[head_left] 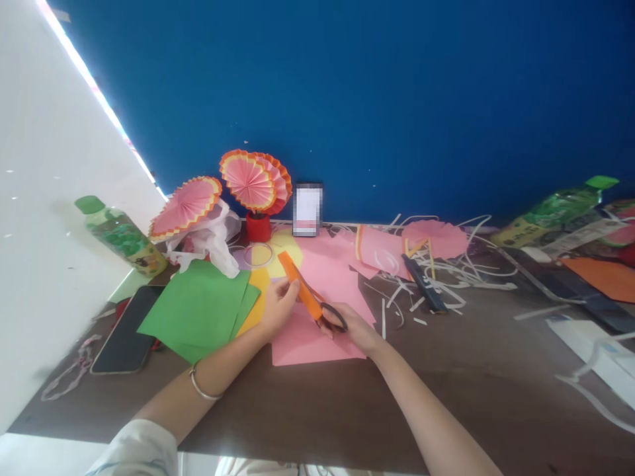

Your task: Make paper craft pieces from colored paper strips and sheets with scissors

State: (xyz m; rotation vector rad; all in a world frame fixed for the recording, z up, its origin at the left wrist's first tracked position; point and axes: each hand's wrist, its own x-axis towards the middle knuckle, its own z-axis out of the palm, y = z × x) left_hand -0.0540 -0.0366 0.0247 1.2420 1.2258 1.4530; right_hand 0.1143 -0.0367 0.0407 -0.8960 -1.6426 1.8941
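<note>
My left hand (280, 305) is closed on an orange paper strip (300, 288), which slants across the middle of the desk. In my right hand (348, 328) is a pair of scissors (338, 318) with dark handles. Their blades lie along the strip, partly covered by it, so I cannot tell how far they are apart. Beneath both hands lie pink paper sheets (317, 350). Green paper sheets (198, 307) are to the left of my left hand, and yellow paper (254, 297) shows between them and the pink.
Folded pink paper fans (248, 180) stand in a red pot (258, 228) near the blue wall. A propped phone (307, 210), a white plastic bag (218, 238) and a green-capped bottle (124, 238) are nearby. White paper scraps (446, 281) and a black cutter (424, 284) lie right.
</note>
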